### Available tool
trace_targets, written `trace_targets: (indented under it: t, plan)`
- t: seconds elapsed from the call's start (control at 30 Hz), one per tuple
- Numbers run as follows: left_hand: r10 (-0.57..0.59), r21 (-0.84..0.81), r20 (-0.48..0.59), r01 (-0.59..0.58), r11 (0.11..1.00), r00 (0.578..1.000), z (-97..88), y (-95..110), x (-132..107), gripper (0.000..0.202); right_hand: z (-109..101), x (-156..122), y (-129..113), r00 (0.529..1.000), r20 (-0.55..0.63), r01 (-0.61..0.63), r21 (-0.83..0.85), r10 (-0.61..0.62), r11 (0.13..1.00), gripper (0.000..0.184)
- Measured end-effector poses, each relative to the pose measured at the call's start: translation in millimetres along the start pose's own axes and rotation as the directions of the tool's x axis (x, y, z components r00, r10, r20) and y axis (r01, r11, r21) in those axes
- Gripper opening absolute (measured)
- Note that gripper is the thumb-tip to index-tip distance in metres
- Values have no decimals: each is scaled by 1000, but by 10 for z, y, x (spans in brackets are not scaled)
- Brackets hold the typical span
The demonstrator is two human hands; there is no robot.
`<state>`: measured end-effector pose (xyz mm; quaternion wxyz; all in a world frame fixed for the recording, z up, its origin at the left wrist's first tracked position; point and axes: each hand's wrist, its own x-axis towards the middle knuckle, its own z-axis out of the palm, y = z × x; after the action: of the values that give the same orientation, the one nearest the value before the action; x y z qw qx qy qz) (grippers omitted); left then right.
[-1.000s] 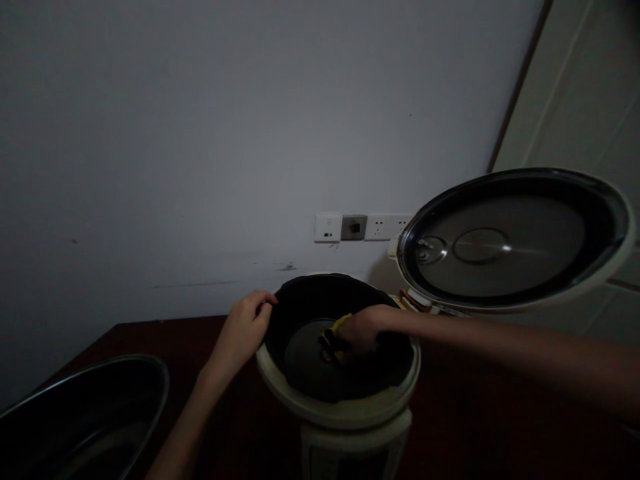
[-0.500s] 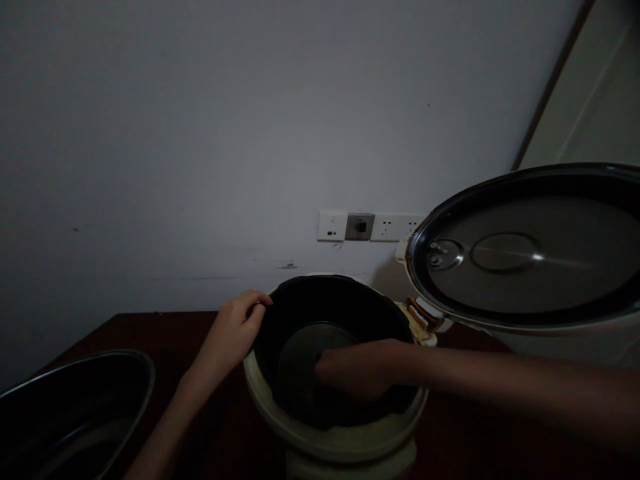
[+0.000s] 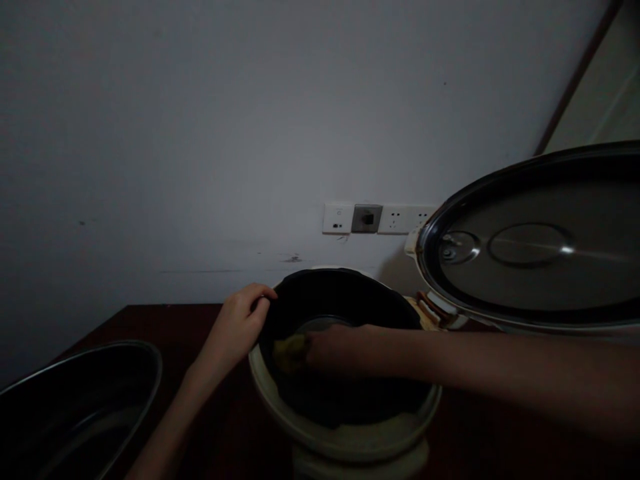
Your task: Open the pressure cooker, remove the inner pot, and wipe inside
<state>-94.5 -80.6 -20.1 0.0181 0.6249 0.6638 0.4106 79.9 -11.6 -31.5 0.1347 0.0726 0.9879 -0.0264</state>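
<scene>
A round pale electric cooker (image 3: 345, 443) with a dark inside stands on the table, its lid (image 3: 530, 280) swung up to the right. My left hand (image 3: 247, 317) is closed over the cooker's upper left rim, thumb and fingers curled at the edge. Deep inside the dark cavity, my right hand (image 3: 340, 350) is closed on a yellow cloth (image 3: 290, 353) against the left inner side. Shadow hides most of my right fingers. A large dark pot (image 3: 155, 373) lies at the lower left, apart from both hands.
The dark red table (image 3: 173, 320) meets a grey wall (image 3: 200, 133) behind the cooker. On the wall is a row of switches and sockets (image 3: 367, 219). A dark-edged door or panel (image 3: 600, 107) stands at the far right.
My right hand has moved left inside the cooker, and the yellow cloth now shows. My left hand keeps its place on the rim. The whole view has shifted slightly.
</scene>
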Motion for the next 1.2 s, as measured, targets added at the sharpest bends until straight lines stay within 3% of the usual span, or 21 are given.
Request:
trace_targets:
  t: [0.07,0.13,0.23,0.37,0.43,0.5,0.63,0.8,1.0,1.2]
  plan:
    - [0,1,4,0,1000,1000,-4,7,-1,29,8,61,57,999,48,-15,-67,18,998,30]
    - [-8,1,6,8,1000,1000,-6,11,-4,29,-47,94,121,982,59,-174,-46,177,984,34]
    - [-7,-2,1,7,1000,1000,-5,11,-10,28,-208,89,218,902,142,-406,-41,408,913,42]
    - [2,-10,0,-2,1000,1000,-5,16,-19,28,-387,60,307,893,338,-307,-30,298,951,60]
    - [4,-10,1,-4,1000,1000,-6,19,-21,28,-404,71,322,894,362,-283,1,264,959,52]
    - [11,-12,-2,-11,1000,1000,-6,20,-21,27,-371,103,316,895,342,-321,50,285,946,47]
    - [17,-15,-1,-17,1000,1000,-4,16,-18,27,-241,192,269,915,226,-360,83,334,929,58]
    - [19,-2,5,-19,1000,1000,-4,0,-13,29,-154,276,270,880,136,-462,21,455,887,69]
    - [22,1,15,-22,1000,1000,-4,-5,-15,30,-157,237,394,873,177,-456,-36,455,889,30]
    - [14,1,13,-14,1000,1000,-14,22,-15,30,-314,-134,376,792,294,-533,-95,536,840,37]
